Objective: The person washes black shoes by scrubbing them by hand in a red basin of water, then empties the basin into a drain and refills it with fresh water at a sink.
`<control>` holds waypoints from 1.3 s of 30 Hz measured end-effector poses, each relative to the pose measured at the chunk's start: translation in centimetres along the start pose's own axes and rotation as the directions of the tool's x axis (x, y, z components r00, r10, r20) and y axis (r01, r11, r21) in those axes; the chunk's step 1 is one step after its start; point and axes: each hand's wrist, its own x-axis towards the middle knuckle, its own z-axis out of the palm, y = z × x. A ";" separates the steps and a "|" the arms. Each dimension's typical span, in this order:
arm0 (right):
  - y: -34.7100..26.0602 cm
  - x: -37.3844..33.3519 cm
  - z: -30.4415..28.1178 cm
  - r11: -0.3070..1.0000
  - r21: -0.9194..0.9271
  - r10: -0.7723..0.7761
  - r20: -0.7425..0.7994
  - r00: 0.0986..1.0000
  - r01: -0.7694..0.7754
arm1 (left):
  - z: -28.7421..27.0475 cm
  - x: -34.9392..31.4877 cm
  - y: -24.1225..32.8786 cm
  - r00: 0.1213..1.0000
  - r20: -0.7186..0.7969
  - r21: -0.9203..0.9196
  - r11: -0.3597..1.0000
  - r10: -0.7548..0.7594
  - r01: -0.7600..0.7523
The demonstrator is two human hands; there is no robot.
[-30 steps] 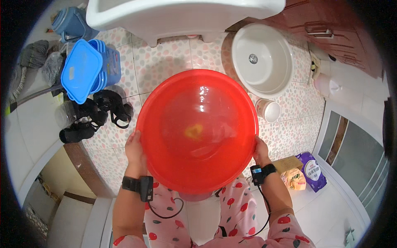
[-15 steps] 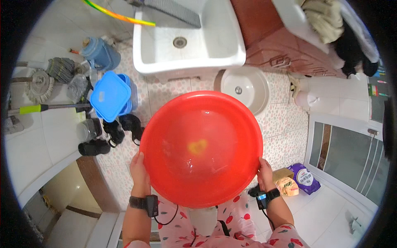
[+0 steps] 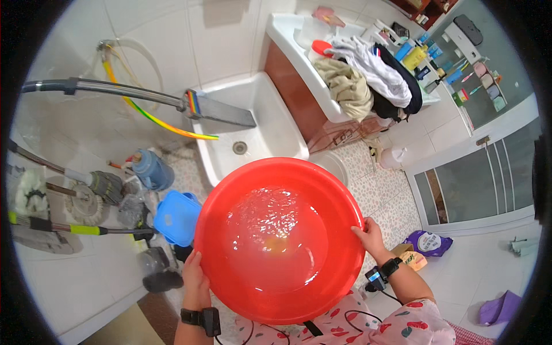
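Note:
A large round red basin (image 3: 233,299) is held up in front of my body between both hands. Water (image 3: 270,230) lies in it, its surface rippled and glinting, with a blurred yellow patch showing near the middle. My left hand (image 3: 196,282) grips the rim at the lower left, and my right hand (image 3: 371,238) grips the rim on the right side, thumb over the edge. Just beyond the basin stands a white mop sink (image 3: 282,123) with a drain. The basin's far edge overlaps the sink's near right part in view.
A yellow-green hose (image 3: 155,122) and a grey flat mop (image 3: 224,115) reach into the sink. A blue lidded bucket (image 3: 177,218) and a blue thermos jug (image 3: 152,169) stand at the left. Clothes (image 3: 374,75) are heaped on the washbasin counter. A white round basin (image 3: 334,164) sits beyond.
My view has swung up and turned, bringing the washbasin counter and mop into sight. The red basin now overlaps the mop sink in view, and its water has become rippled.

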 end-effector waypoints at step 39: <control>-16.0 13.4 -0.5 0.804 0.380 0.141 0.625 0.768 -0.456 | 3.2 16.0 19.6 0.859 -0.086 0.463 0.743 -0.504 0.483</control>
